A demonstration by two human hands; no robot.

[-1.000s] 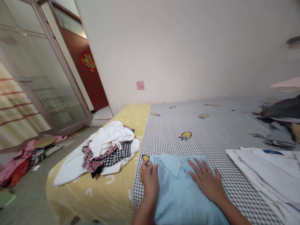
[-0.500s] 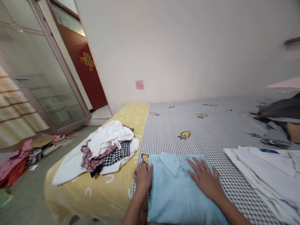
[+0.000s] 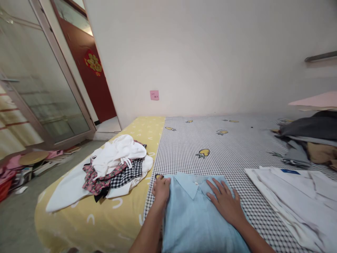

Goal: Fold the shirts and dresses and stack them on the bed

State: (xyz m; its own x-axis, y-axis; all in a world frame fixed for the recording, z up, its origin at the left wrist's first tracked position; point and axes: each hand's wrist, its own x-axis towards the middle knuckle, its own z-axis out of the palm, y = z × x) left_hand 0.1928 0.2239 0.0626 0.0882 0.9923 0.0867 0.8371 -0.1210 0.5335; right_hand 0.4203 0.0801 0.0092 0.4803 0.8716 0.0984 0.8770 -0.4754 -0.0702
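The blue shirt (image 3: 193,219) lay folded on the checked sheet (image 3: 181,144), the right hand (image 3: 228,203) spread flat over it and the left hand (image 3: 161,189) curled at its left edge, whether pinching cloth I could not tell. It looked light, soft and easily creased, best taken from underneath at both sides.

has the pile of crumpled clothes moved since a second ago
No. The pile of crumpled clothes lies in the same place on the yellow sheet; only the camera's view has shifted.
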